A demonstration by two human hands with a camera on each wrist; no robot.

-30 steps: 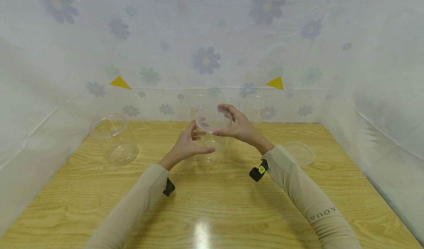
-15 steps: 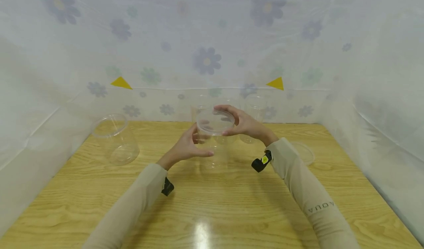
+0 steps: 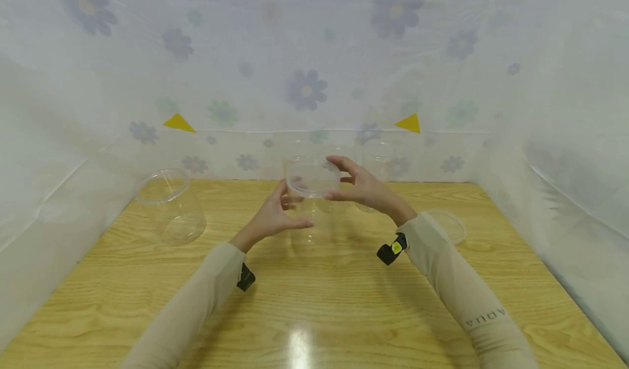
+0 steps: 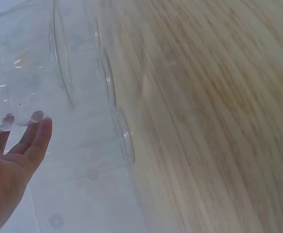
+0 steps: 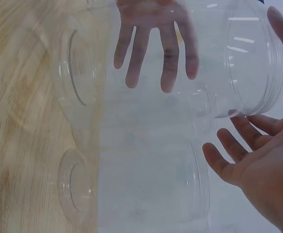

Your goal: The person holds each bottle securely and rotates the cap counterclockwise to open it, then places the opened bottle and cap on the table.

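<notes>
A clear plastic jar [image 3: 307, 216] is held above the wooden table [image 3: 314, 303] at mid-centre, with a clear lid [image 3: 313, 178] on its mouth. My left hand [image 3: 295, 208] grips the jar's side, thumb in front and fingers behind; the right wrist view shows those fingers [image 5: 165, 53] through the jar [image 5: 228, 63]. My right hand [image 3: 344, 186] spans the lid's right rim with its thumb and fingers extended and loose. In the right wrist view the right hand [image 5: 258, 160] is spread beside the rim. Only part of the left hand [image 4: 15, 160] shows in the left wrist view.
An open clear jar [image 3: 169, 205] stands at the table's left edge. A loose clear lid [image 3: 444, 224] lies at the right. More clear jars [image 3: 378, 161] line the back, against the flowered sheet that walls the table on three sides.
My right hand turned on the lid, then swung back and loosened its fingers. The jar shifted slightly left and up in the left hand.
</notes>
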